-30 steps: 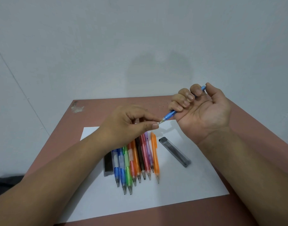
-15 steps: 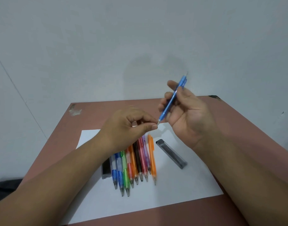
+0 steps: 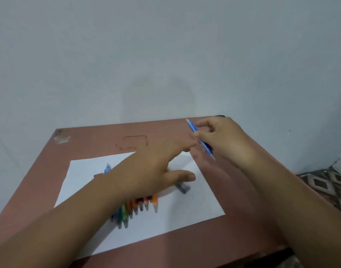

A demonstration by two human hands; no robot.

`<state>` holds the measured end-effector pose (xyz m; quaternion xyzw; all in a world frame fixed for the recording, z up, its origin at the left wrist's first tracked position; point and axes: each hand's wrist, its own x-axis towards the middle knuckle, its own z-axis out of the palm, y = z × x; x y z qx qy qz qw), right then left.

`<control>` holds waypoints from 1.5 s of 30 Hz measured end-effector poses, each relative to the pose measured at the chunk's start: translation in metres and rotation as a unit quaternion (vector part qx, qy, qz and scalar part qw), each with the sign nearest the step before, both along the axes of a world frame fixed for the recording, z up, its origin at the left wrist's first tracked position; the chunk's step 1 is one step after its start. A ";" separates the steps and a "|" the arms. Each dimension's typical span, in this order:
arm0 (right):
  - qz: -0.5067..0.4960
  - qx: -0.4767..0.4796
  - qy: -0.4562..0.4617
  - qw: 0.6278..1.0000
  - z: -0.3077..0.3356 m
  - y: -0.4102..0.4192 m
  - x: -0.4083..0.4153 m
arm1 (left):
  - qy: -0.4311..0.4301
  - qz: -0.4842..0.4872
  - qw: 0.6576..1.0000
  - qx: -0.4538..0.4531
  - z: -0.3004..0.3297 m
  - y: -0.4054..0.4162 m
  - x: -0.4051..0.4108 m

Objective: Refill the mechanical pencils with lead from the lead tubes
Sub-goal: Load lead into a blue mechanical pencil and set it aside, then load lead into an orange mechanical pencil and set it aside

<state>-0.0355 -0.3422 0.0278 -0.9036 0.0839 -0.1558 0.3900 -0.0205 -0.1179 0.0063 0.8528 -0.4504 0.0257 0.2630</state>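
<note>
Two hands over the white paper sheet (image 3: 194, 207).
We see the left hand (image 3: 152, 167) spread, fingers straight, above the pencil row (image 3: 135, 206) and lead tube (image 3: 182, 187) on the sheet; right hand (image 3: 223, 140), beyond the sheet's far corner, pinches the blue pencil (image 3: 201, 141).

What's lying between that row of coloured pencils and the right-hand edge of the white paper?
A grey lead tube, partly under the left hand; beyond it bare white paper, in the head view.

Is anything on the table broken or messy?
Yes, the table is worn: a chipped, pale patch at its far left corner and scratch marks beyond the paper. The pencils lie in a neat row.
</note>
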 end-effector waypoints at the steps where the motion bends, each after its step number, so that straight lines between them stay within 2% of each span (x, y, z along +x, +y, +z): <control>1: -0.021 -0.054 0.008 0.998 -0.001 -0.012 -0.005 | 0.017 -0.005 1.000 0.024 -0.002 -0.004 -0.003; 4: -0.075 -0.157 0.065 0.983 -0.005 -0.041 -0.020 | 0.024 -0.019 0.997 0.077 -0.011 -0.012 -0.008; 10: -0.068 -0.243 0.106 0.962 -0.027 -0.052 -0.042 | -0.032 -0.043 0.992 0.112 -0.020 -0.016 -0.006; 16: -0.057 -0.288 0.082 0.953 -0.041 -0.051 -0.047 | -0.043 -0.028 0.993 0.108 -0.026 -0.010 0.000; 23: -0.069 -0.313 0.040 0.946 -0.038 -0.038 -0.052 | -0.002 0.006 0.997 0.082 -0.020 0.010 0.014; 29: 0.056 -0.352 0.003 0.934 -0.023 0.005 -0.033 | -0.010 0.081 0.994 0.066 -0.013 0.046 0.045; 33: 0.158 -0.321 -0.035 0.933 -0.025 0.039 -0.020 | 0.020 0.123 0.992 0.033 -0.014 0.069 0.061; 41: 0.238 -0.337 0.036 0.910 -0.029 0.078 0.009 | 0.091 0.134 0.987 -0.009 -0.020 0.087 0.072; 45: 0.259 -0.388 0.040 0.884 -0.031 0.083 0.016 | 0.117 0.134 0.983 -0.032 -0.026 0.090 0.077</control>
